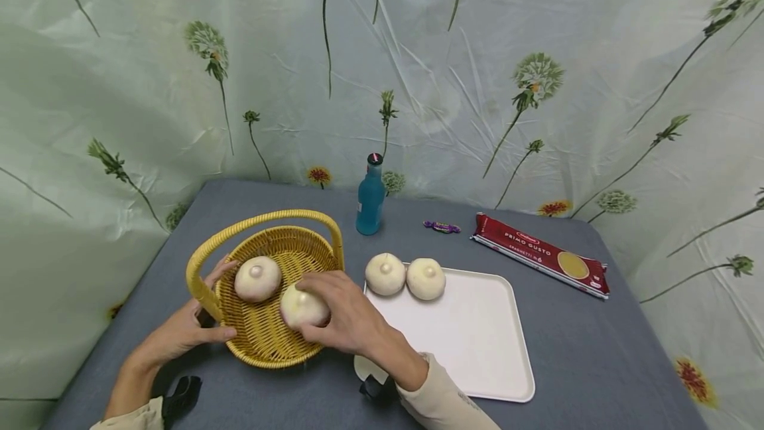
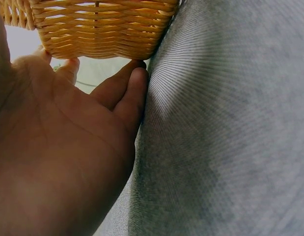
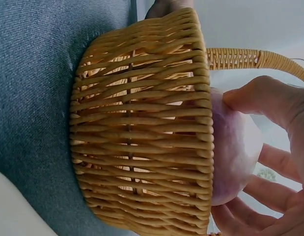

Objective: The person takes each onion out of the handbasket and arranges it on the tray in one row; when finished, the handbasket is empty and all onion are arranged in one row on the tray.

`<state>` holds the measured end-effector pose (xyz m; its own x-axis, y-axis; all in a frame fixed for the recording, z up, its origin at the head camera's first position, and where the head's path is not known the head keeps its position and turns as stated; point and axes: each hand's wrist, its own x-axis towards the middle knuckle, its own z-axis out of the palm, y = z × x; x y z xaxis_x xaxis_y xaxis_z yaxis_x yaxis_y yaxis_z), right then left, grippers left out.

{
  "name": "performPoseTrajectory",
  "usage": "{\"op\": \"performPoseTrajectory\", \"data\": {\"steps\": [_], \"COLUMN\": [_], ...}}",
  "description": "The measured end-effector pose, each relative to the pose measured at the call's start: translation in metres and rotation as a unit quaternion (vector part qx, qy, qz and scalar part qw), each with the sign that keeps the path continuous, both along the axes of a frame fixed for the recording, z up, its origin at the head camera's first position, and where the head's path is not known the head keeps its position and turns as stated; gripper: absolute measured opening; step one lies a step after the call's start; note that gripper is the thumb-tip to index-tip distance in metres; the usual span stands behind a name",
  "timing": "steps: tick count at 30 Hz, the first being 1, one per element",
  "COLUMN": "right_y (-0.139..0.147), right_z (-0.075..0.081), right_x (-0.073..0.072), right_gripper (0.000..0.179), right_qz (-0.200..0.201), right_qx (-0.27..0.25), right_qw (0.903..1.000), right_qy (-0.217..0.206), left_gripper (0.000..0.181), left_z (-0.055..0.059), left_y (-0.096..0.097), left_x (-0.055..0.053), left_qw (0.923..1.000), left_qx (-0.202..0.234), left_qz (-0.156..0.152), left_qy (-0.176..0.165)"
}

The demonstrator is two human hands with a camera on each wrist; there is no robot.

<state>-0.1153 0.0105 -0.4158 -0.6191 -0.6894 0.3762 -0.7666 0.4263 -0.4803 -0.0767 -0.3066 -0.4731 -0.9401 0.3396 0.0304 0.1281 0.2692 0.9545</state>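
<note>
A grey-blue cloth covers the surface [image 1: 567, 357], and a pale, creased backdrop [image 1: 436, 118] printed with dandelions and other flowers hangs behind its far edge and past both side edges. Near the far edge stands a blue bottle [image 1: 371, 203]; a purple-wrapped candy [image 1: 442, 227] lies to its right, and a red spaghetti packet [image 1: 531, 249] slants by the far right corner. A white tray [image 1: 477, 337] carries two round vegetables [image 1: 384, 275] at its far left corner.

Toward the left edge, the wicker basket [image 1: 262, 347] holds another round vegetable [image 1: 256, 279]. The left hand [image 1: 179, 334] holds the basket's left side between thumb and fingers. The right hand [image 1: 352, 314] grips the fourth vegetable [image 1: 294, 310] inside the basket's right side.

Only the right wrist view shows this vegetable's purple flank bulging above the rim; only the left wrist view shows fingers against the outer wicker, low beside the cloth.
</note>
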Motion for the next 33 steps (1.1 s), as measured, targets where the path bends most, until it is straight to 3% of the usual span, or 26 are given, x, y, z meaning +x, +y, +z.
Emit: {"op": "performPoseTrajectory", "data": {"steps": [25, 33], "right_y": [0.028, 0.042], "right_z": [0.007, 0.010], "right_x": [0.003, 0.003], "right_gripper": [0.047, 0.047], "right_qz": [-0.015, -0.041], "right_qx": [-0.044, -0.056], "right_qw": [0.9988, 0.9976], "right_qy": [-0.012, -0.001], "left_gripper": [0.102, 0.104], "left_z": [0.002, 0.002], "left_y": [0.000, 0.000], "left_x": [-0.001, -0.001], "left_qw": [0.9997, 0.9995], "left_qx": [-0.011, -0.021], "left_qz": [0.007, 0.012], "left_qy": [-0.019, -0.021]}}
